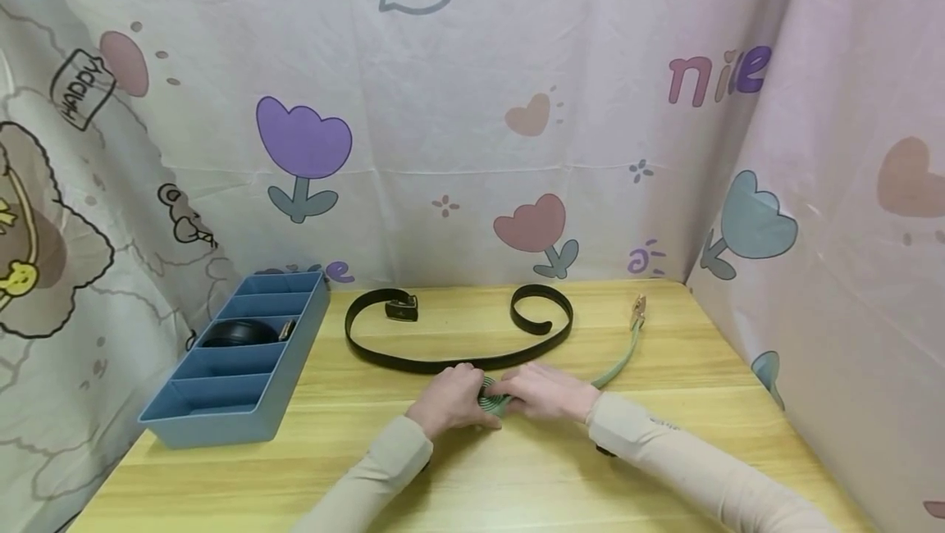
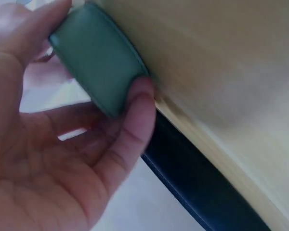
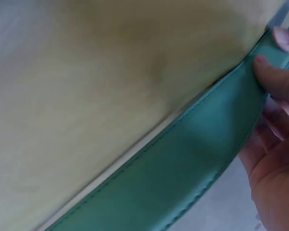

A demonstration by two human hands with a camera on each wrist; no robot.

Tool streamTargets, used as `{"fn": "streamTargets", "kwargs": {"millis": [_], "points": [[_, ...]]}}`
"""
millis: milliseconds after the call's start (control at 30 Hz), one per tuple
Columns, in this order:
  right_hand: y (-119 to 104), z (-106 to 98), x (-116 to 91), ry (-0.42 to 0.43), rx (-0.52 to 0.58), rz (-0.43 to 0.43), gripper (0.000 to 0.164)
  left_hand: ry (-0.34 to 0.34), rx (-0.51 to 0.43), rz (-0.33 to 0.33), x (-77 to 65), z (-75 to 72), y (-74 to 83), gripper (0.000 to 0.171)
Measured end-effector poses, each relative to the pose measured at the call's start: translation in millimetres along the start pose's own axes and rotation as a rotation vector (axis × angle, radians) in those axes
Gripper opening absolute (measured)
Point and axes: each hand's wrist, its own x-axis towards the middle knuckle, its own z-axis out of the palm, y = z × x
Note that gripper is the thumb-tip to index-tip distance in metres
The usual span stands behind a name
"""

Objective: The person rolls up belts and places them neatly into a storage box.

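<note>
A green belt [image 3: 178,149] stands on its edge on the table, partly wound into a coil in front of me. My left hand [image 1: 452,400] holds the coil's left side, thumb and fingers curled round the green belt [image 2: 103,60] in the left wrist view. With thumb and fingers, my right hand [image 1: 548,392] pinches the belt close to the coil. The unwound strap [image 1: 618,367] runs off to the right and ends in a gold-coloured clasp [image 1: 639,310]. Just beyond both hands lies a long black belt [image 1: 387,361], its far end curled and its buckle [image 1: 402,309] at the left.
On the left stands a blue divided box [image 1: 291,377] with several compartments; a rolled black belt [image 1: 239,333] sits in one of them. The wooden table [image 1: 517,492] meets a patterned cloth [image 1: 443,230] at the back, and similar cloth hangs on both sides.
</note>
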Motion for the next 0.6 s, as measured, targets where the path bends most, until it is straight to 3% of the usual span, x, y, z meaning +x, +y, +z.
{"fn": "streamTargets", "kwargs": {"millis": [133,367,433,600], "points": [[-2.8,-0.7,0.6,-0.006,-0.006,-0.005,0.025,0.003,0.066,-0.025,1.1,3.0,0.8,0.043],[-1.1,-7.5,-0.6,-0.088,-0.033,0.029,0.040,-0.021,0.004,0.109,4.8,-0.8,-7.7,0.039],[-1.6,-7.9,0.7,-0.096,-0.016,0.040,0.037,-0.027,-0.013,0.097,3.8,-1.3,-7.5,0.041],[-3.4,-6.1,3.2,-0.067,0.018,0.045,0.030,-0.002,0.001,-0.022,2.0,3.3,-1.6,0.050]]}}
